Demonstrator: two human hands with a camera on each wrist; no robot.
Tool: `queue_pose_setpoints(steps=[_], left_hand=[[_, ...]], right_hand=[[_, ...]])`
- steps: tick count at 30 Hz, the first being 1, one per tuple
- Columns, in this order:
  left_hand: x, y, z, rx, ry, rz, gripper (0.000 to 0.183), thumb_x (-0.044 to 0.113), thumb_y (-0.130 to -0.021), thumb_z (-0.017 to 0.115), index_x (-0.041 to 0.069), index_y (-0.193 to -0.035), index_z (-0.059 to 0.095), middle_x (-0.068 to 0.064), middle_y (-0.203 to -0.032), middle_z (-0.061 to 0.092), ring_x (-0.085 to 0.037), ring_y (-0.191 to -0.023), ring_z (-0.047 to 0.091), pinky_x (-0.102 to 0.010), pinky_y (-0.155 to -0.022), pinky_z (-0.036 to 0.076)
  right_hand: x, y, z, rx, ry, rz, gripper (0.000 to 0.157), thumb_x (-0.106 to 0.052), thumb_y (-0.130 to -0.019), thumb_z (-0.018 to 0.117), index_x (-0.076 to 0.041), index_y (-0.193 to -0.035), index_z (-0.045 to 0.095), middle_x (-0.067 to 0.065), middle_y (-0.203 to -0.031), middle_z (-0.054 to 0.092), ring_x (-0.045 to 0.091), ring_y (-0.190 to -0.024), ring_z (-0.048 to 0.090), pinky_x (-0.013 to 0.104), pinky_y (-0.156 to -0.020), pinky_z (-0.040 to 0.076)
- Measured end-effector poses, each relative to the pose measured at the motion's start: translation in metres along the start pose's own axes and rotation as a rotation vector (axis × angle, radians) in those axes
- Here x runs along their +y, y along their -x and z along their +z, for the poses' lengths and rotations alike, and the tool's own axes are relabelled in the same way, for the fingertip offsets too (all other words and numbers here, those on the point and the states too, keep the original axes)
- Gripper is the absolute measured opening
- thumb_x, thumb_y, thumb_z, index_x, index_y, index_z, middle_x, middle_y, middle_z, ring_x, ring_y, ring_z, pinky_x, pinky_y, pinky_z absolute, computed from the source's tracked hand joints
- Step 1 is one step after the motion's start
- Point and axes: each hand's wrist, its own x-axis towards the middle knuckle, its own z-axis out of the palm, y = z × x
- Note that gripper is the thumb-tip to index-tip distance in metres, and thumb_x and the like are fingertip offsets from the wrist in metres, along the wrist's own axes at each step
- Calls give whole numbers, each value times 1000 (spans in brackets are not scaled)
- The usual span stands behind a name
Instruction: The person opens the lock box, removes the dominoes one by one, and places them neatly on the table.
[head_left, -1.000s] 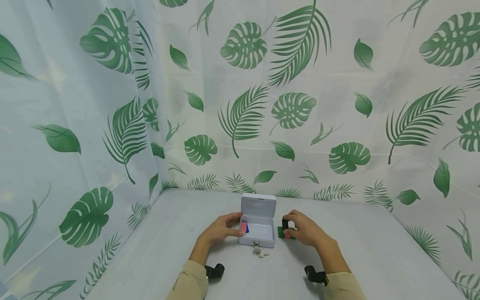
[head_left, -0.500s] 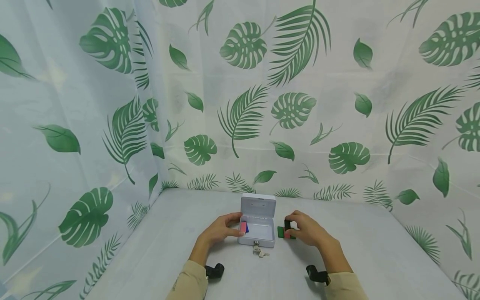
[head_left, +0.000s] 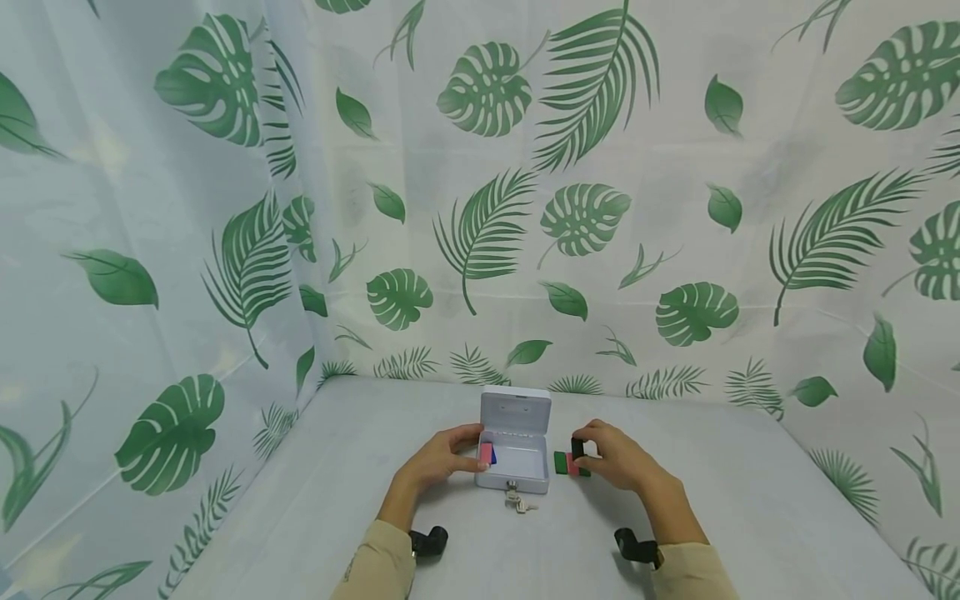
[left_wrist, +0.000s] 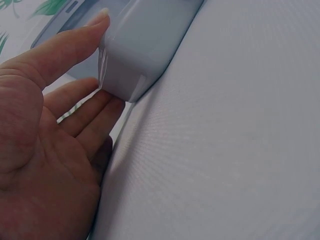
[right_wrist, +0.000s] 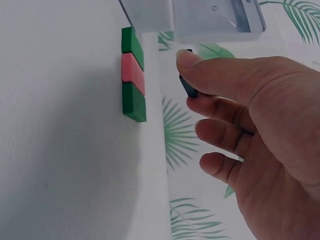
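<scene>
A pale grey cash box stands on the table with its lid raised. My left hand grips its left side, thumb at the rim and fingers against the outer wall. Inside, at the left end, lie a pink block and a blue block, partly covered. To the right of the box, my right hand pinches a small black block between thumb and index finger. Below it on the table a green block, a pink block and another green block form a row.
One key sits at the lock on the box's front, with a second key hanging onto the table. A leaf-print curtain encloses the white table at the back and sides.
My right hand has shifted slightly rightward with the black block, showing more of the row beneath. My left hand and the box stay in place.
</scene>
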Motion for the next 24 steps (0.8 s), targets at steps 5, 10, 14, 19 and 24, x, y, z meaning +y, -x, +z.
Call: queue_pose_setpoints(steps=[5,10,14,19,24], left_hand=[[0,0,0,1,3,-2,75,19,-87,85,8,-153,51,-11,-157,53,-33,-149,46,-57,-125,31],[0,0,0,2,7,-3,75,19,-87,85,8,-153,51,-11,-157,53,-34,-149,46,-57,-125,31],[0,0,0,2,13,-2,75,18,-87,85,8,-153,51,-11,-157,53,-34,-149,46,-57,-125,31],[0,-1,-1,-3,21,2,75,19,-87,86,8,-153,51,-10,-157,53,-32,-149,46,-55,-125,31],[0,-1,-1,-2,21,3,76,20,-87,86,8,-153,51,-10,-157,53,-32,-149,46,-55,-125,31]], right_hand=[[2,0,-1,-4,5,15,42,-14,-91,81,2,-128,69,12,-125,68,34,-116,66,55,-100,56],[3,1,-2,0,7,23,43,-14,-90,81,2,-129,69,11,-125,68,35,-116,66,55,-101,55],[5,2,-3,6,8,12,42,-14,-90,81,1,-128,70,11,-124,68,36,-117,65,56,-101,55],[9,2,-3,9,9,7,40,-13,-90,81,1,-126,70,10,-122,69,36,-117,66,56,-102,54],[12,3,-3,1,4,32,39,-11,-89,81,1,-125,71,9,-120,69,34,-116,66,56,-101,55]])
